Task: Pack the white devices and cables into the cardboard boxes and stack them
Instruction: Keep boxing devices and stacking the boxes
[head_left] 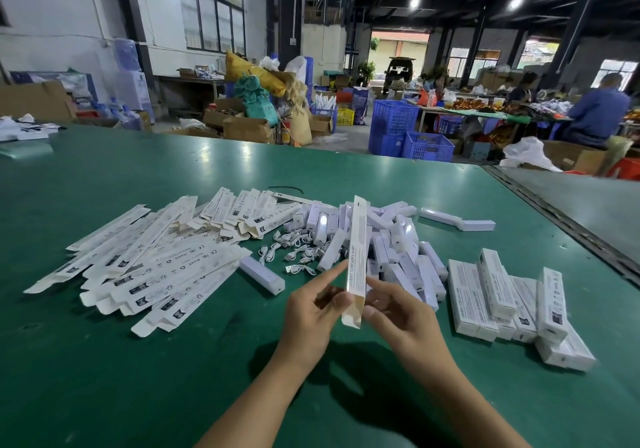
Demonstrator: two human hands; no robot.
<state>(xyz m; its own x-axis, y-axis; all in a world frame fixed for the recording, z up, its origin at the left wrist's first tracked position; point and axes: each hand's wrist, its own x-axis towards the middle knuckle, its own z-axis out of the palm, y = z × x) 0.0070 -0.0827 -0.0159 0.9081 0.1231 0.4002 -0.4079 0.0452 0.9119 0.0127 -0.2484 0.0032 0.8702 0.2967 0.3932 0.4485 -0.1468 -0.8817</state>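
Observation:
Both hands hold one long white cardboard box (356, 260) upright above the green table (104, 361), its open lower end toward me. My left hand (311, 312) pinches its lower left side, index finger stretched out. My right hand (398, 312) grips the lower right side. Behind the box lies a heap of white devices (391, 250). Coiled white cables (294, 251) lie left of that heap. One device (261, 274) lies alone near them. Flat unfolded boxes (156, 257) spread over the left. Packed boxes (502, 298) are stacked at the right.
A metal seam (561, 219) joins this table to another on the right. A black tie (285, 189) lies behind the flat boxes. Blue crates (408, 132), cartons and seated people fill the floor beyond the table's far edge.

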